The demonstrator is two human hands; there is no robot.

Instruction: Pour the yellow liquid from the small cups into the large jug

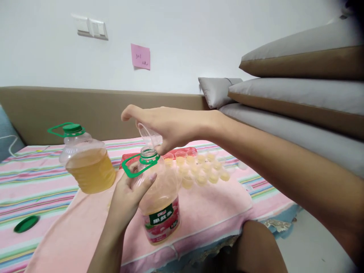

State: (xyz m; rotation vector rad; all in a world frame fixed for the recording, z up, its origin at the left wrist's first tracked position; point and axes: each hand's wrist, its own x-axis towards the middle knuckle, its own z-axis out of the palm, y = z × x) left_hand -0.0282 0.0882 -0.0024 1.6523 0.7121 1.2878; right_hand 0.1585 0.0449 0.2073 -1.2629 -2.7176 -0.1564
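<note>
A large clear bottle (163, 220) with a pink-and-green label stands on the pink towel, uncapped, its green carrying ring hanging at the neck. My left hand (127, 197) grips it around the shoulder, just below the ring. Over the bottle's mouth, my right hand (170, 123) holds a small clear plastic cup (150, 134), tilted, with its lower end close to the opening. The fingers partly hide the cup, and I cannot tell whether liquid is in it. Several small cups (201, 167) of pale yellow liquid stand in rows behind the bottle and to its right.
A second large bottle (93, 168) of amber liquid, green cap on, stands at left. A loose green cap (26, 224) lies on the striped cloth (17, 174). Something flat and red (129, 156) lies behind the cups. Grey cushions (298, 91) are stacked at right.
</note>
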